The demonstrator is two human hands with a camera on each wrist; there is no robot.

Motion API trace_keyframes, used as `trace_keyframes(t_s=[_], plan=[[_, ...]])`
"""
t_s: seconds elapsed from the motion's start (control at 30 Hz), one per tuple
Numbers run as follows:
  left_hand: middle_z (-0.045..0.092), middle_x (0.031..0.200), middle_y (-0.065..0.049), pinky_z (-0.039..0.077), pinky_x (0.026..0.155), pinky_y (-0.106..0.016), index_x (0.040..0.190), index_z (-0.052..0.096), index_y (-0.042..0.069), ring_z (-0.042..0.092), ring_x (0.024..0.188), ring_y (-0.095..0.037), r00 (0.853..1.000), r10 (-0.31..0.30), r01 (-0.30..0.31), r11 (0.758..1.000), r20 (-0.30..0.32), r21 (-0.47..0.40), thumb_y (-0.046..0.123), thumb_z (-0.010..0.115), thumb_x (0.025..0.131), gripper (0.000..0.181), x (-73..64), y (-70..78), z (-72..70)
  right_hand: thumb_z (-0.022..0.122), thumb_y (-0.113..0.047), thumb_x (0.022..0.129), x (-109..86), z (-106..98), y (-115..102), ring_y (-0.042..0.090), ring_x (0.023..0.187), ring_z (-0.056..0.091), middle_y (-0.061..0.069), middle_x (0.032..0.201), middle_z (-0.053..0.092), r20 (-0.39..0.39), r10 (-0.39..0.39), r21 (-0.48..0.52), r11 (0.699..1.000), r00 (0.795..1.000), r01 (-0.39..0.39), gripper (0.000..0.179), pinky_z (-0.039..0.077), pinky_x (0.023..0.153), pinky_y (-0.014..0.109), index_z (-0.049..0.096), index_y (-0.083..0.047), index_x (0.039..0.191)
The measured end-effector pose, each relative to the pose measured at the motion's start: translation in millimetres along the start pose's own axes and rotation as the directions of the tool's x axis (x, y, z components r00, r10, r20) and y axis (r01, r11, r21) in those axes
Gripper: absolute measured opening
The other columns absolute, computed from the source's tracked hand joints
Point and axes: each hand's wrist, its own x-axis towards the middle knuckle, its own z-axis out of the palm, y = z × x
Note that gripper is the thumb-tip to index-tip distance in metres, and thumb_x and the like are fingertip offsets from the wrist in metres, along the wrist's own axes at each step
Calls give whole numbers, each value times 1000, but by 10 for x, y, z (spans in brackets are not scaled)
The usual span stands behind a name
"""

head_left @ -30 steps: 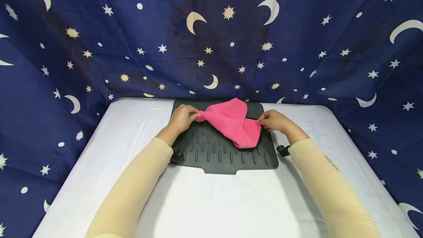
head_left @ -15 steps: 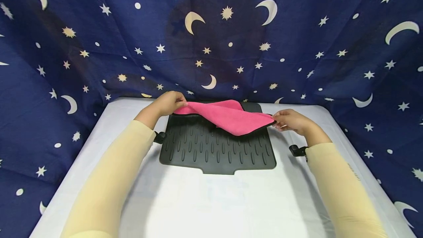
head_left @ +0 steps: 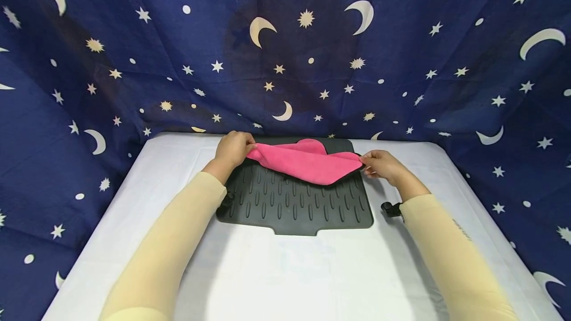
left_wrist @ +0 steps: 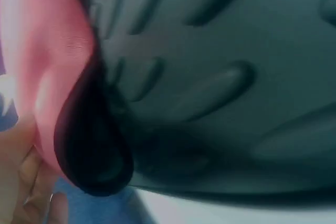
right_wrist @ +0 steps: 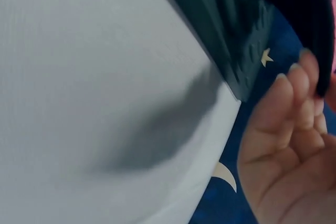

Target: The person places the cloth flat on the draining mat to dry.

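A pink cloth (head_left: 308, 165) with a dark edge and dark underside is stretched between both hands above a dark grey ribbed mat (head_left: 285, 207). My left hand (head_left: 233, 150) pinches its left end between thumb and fingers. At the opposite end, my right hand (head_left: 382, 165) pinches a corner with thumb and forefinger. The left wrist view has the pink cloth (left_wrist: 47, 51) curling over at its dark border beside the mat (left_wrist: 210, 114). In the right wrist view, the fingers (right_wrist: 273, 98) lie against the cloth's dark side.
The mat lies flat at the back of a table (head_left: 263, 276) covered in white cloth. Behind and around it hangs a dark blue curtain (head_left: 200, 24) with moons and stars. A small black device (head_left: 391, 209) is at the right wrist.
Both hands have spread apart from one second ago, pulling the bunched cloth wider. Over the last half second they have come slightly closer together, and the left hand has lowered a little.
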Motion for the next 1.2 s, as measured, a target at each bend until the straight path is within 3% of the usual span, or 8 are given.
trace_keyframes(t_s=[0.13,0.33,0.57,0.7,0.87,0.97,1.07,1.2], plan=[[72,98,-6,47,91,-46,99,76,15,61,103,-31,999,-34,35,999,-27,39,29,67,97,16,40,-36,144,49,-17,106,64,56,17,7,69,60,2,83,62,-62,11,20,1000,998,-10,27,56,67,25,52,8,115],[70,107,-6,44,94,-46,105,75,15,58,107,-30,999,-45,45,998,-7,35,27,66,98,17,12,-36,258,49,-18,106,92,120,25,7,69,60,2,81,59,-84,26,21,999,996,-24,30,57,68,26,53,9,117],[71,109,-4,44,96,-44,107,75,14,58,104,-27,995,73,-74,997,-68,-11,26,70,96,17,-149,31,158,52,-24,105,54,95,47,6,70,59,1,81,58,-88,41,3,999,995,-41,38,58,69,26,53,11,122],[72,105,-2,45,92,-43,103,75,13,59,101,-25,972,210,-210,978,-110,14,25,74,92,17,-264,121,118,51,-27,106,29,68,33,7,73,59,4,90,63,-77,35,-13,999,996,-36,44,57,71,26,53,12,126],[72,101,2,47,91,-43,100,76,15,60,100,-21,913,401,-397,916,-73,62,27,78,90,15,-408,265,150,51,-25,106,-23,70,-20,11,78,61,11,98,67,-39,1,-58,998,999,-4,45,56,75,31,53,15,126],[71,99,3,46,98,-44,97,76,16,61,101,-20,883,469,-466,882,-33,70,29,77,90,14,-478,334,182,52,-22,105,-57,92,-51,14,80,61,13,98,67,-9,-16,-101,995,1000,15,41,56,76,34,55,15,124],[71,97,4,46,96,-42,95,75,18,60,101,-19,873,487,-486,869,9,90,29,78,89,13,-530,381,199,53,-21,104,-93,116,-67,17,84,61,15,98,66,41,-21,-149,989,999,27,38,55,76,34,57,14,119],[69,97,7,46,86,-38,96,75,21,56,96,-17,879,468,-476,869,84,137,32,79,88,14,-556,420,243,56,-23,103,-135,160,-73,22,89,61,17,102,66,121,-16,-239,970,993,45,36,55,76,35,61,11,114]])
